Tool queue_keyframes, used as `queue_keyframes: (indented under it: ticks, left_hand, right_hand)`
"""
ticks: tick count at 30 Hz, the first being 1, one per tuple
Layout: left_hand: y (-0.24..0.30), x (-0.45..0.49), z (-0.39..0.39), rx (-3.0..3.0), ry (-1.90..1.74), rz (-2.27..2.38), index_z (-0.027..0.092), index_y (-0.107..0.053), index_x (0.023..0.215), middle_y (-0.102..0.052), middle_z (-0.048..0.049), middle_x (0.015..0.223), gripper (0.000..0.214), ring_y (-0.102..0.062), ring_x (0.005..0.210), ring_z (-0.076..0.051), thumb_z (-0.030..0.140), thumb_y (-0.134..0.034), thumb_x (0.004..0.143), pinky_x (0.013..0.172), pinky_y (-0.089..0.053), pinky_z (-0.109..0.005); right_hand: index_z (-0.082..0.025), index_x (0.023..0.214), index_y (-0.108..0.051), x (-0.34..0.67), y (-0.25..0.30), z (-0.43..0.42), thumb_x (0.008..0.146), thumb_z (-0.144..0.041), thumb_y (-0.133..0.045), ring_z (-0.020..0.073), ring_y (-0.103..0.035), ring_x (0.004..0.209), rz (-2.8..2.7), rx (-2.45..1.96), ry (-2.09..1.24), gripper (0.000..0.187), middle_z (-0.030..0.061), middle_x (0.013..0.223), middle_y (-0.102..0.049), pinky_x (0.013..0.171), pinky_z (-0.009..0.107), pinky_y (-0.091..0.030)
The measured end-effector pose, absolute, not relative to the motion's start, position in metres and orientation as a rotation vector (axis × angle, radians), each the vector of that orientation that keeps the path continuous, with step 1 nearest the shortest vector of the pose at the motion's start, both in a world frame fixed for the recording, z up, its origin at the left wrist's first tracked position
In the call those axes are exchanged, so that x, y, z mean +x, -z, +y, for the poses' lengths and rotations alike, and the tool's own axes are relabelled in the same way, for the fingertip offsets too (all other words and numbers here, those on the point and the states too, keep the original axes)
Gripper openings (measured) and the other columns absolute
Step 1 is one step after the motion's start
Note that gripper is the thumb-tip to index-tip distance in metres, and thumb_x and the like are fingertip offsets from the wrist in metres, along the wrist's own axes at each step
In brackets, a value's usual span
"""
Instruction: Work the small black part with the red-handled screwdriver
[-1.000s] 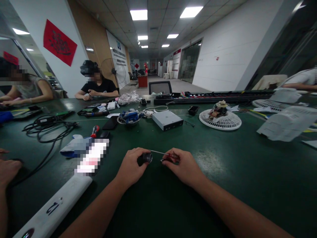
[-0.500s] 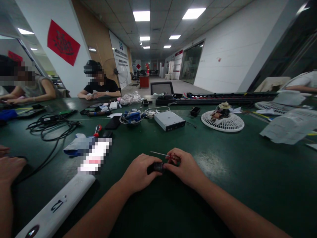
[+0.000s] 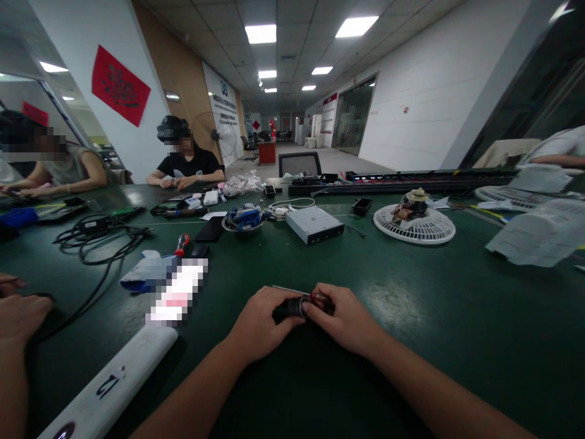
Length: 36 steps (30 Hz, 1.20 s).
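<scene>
My left hand [image 3: 259,323] is closed round a small dark cylindrical part [image 3: 289,308], which lies on its side between thumb and fingers. A screwdriver [image 3: 322,300] with a reddish see-through handle is held in my right hand [image 3: 343,317]. Its thin metal shaft points left and passes behind the dark part. The right thumb and fingertip also touch the right end of the cylinder. My fingers hide part of both things, and what the cylinder is cannot be made out. Both hands are low over the green table [image 3: 393,366].
Ahead stand a disc drive [image 3: 315,224], a metal bowl [image 3: 243,227] with blue things and a white fan grille [image 3: 414,227]. To the left lie a glove [image 3: 148,271], a red-handled screwdriver [image 3: 181,245], black cables [image 3: 98,235] and a long white device [image 3: 114,384]. Another person's hand [image 3: 22,317] rests at far left.
The right hand has turned the screwdriver so its handle lies lower, nearer the cylinder, and the shaft sits closer behind the left fingers. My left hand keeps hold of the cylinder.
</scene>
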<state>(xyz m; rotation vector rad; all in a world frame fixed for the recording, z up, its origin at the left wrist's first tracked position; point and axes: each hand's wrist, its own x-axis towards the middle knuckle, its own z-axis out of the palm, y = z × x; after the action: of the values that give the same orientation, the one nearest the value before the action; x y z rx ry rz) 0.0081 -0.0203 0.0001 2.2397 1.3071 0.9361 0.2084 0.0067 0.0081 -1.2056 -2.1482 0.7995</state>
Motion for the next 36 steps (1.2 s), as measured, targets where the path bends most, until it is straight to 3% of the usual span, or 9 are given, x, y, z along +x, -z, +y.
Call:
queue_keyframes:
  ticks: [4,11,19,25,36]
  left_hand:
    - [0.001,0.004,-0.016,2.182,-0.996,1.474,0.025,-0.065,0.105,-0.071,-0.0014,0.102,0.032,-0.064,0.095,-0.022,0.023,-0.075,0.074,0.086,-0.049,-0.039]
    - [-0.003,-0.005,-0.012,2.024,-1.107,1.738,0.023,-0.064,0.098,-0.070,-0.0020,0.094,0.026,-0.064,0.088,-0.022,0.026,-0.073,0.074,0.079,-0.050,-0.039]
    - [-0.002,-0.003,-0.013,2.133,-1.025,1.633,0.024,-0.065,0.097,-0.070,-0.0016,0.094,0.025,-0.064,0.087,-0.022,0.022,-0.073,0.073,0.078,-0.049,-0.039]
    - [0.001,-0.003,-0.012,2.165,-1.041,1.601,0.024,-0.066,0.097,-0.070,-0.0019,0.097,0.025,-0.064,0.091,-0.023,0.018,-0.072,0.073,0.083,-0.049,-0.040]
    - [0.001,-0.002,-0.014,2.188,-1.003,1.536,0.025,-0.068,0.097,-0.071,-0.0012,0.094,0.026,-0.066,0.088,-0.021,0.022,-0.074,0.073,0.084,-0.051,-0.038]
  right_hand:
    - [-0.018,0.076,-0.059,0.216,-0.013,0.010,0.099,-0.040,-0.034,0.0138,-0.055,0.063,-2.126,-1.169,-0.759,0.041,0.0002,0.068,-0.058,0.059,0.026,-0.036]
    - [-0.020,0.091,-0.069,0.235,-0.023,0.021,0.093,-0.037,-0.049,0.0152,-0.058,0.063,-2.142,-1.270,-0.599,0.026,0.0010,0.073,-0.067,0.058,0.028,-0.040]
    - [-0.022,0.097,-0.071,0.233,-0.022,0.020,0.090,-0.037,-0.053,0.0163,-0.060,0.069,-2.214,-1.228,-0.580,0.024,0.0028,0.084,-0.070,0.063,0.029,-0.044]
    - [-0.020,0.082,-0.070,0.232,-0.025,0.015,0.091,-0.039,-0.050,0.0152,-0.058,0.062,-2.275,-1.235,-0.559,0.030,0.0017,0.069,-0.067,0.058,0.028,-0.040]
    - [-0.019,0.073,-0.067,0.231,-0.025,0.016,0.091,-0.044,-0.048,0.0133,-0.052,0.051,-2.215,-1.298,-0.626,0.036,-0.0001,0.058,-0.060,0.050,0.027,-0.033]
